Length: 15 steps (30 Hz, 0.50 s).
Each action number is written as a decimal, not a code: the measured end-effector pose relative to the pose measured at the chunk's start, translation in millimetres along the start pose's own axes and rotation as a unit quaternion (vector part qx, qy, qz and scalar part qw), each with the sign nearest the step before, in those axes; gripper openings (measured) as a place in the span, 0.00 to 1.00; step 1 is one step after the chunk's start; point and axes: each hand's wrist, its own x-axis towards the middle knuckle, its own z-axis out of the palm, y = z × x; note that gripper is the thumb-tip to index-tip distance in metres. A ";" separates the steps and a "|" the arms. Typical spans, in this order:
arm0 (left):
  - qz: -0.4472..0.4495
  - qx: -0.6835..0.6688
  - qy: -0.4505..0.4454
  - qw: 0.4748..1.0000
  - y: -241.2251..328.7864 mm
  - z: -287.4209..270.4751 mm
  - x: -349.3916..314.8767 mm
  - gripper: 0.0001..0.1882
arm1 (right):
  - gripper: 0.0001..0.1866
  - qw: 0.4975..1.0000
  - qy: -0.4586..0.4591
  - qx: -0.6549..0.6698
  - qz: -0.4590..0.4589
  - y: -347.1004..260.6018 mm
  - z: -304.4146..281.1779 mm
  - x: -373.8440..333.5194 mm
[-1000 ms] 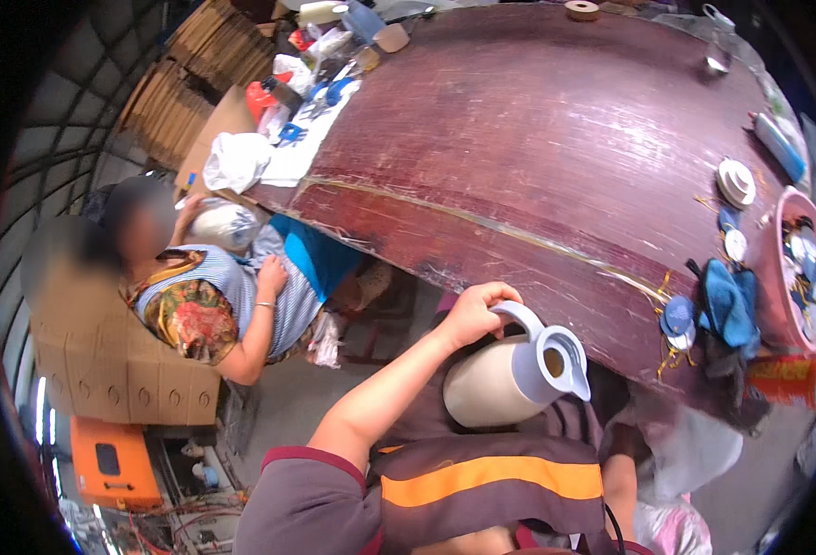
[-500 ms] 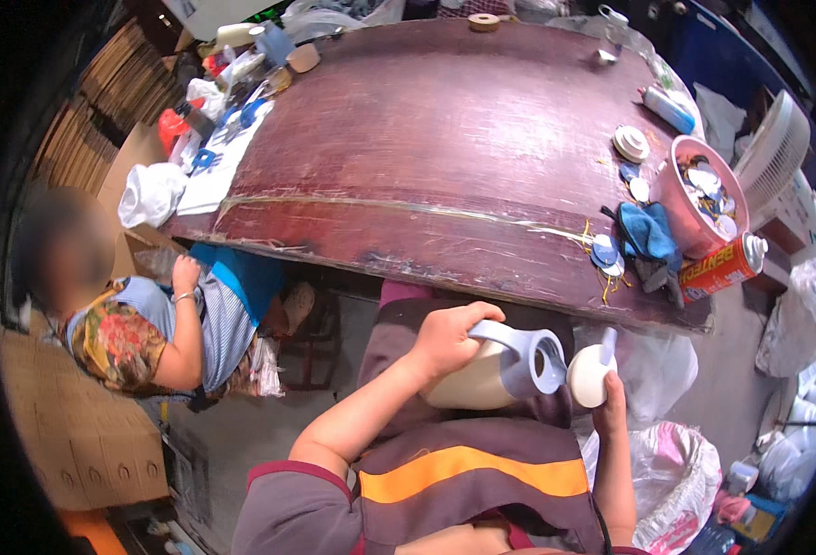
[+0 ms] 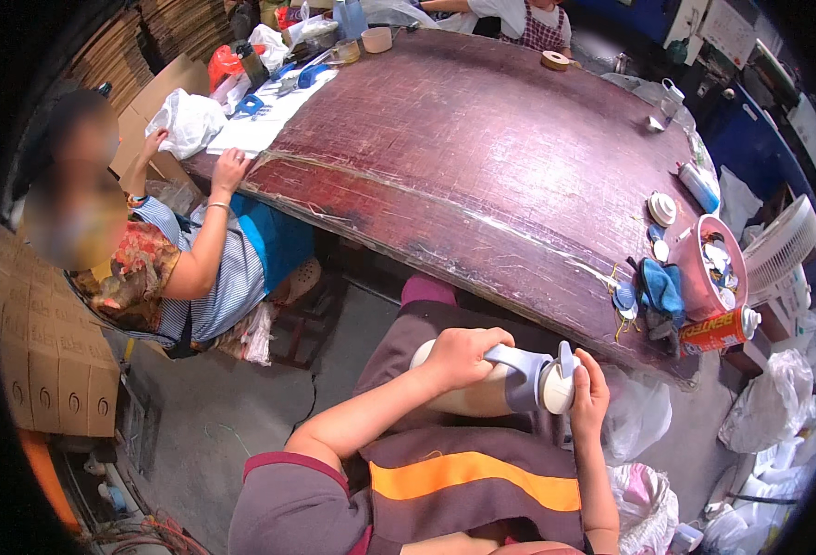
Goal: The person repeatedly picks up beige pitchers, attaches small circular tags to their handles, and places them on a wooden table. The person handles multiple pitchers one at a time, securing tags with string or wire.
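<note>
Over my lap lies a cream vacuum jug (image 3: pixel 482 400) with a grey-blue collar and handle, tipped on its side with its mouth to the right. My left hand (image 3: pixel 462 357) is closed round the handle. At the mouth sits a round cream lid (image 3: pixel 557 390) with a grey-blue lever, against the collar. My right hand (image 3: pixel 590 396) grips the lid from its right side, the fingers bent over its edge. Whether the lid is fastened to the jug cannot be seen.
Ahead stands a dark red table (image 3: pixel 445 139). On its right are a pink bucket (image 3: pixel 688 287) of small discs, a blue cloth item (image 3: pixel 660 287) and an orange spray can (image 3: pixel 718 331). A co-worker (image 3: pixel 200 250) sits at left; another person (image 3: pixel 533 23) is behind the table.
The lid, held apart to the right of the jug before, now meets its mouth. My right hand has moved in with it. The view has shifted, and the left co-worker's hand has reached the table.
</note>
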 end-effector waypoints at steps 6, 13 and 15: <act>0.004 0.000 0.001 1.000 -6.2 3.7 -5.1 0.16 | 0.46 0.931 -0.108 -0.341 -0.075 -56.2 32.0 -18.2; -0.013 -0.036 0.031 0.999 -14.5 -9.3 -2.3 0.16 | 0.38 0.924 -0.118 -0.263 -0.253 -50.1 41.8 -11.7; -0.031 -0.051 0.026 0.998 -23.5 -11.6 9.0 0.12 | 0.38 0.893 -0.149 -0.259 -0.337 -59.9 44.3 -9.2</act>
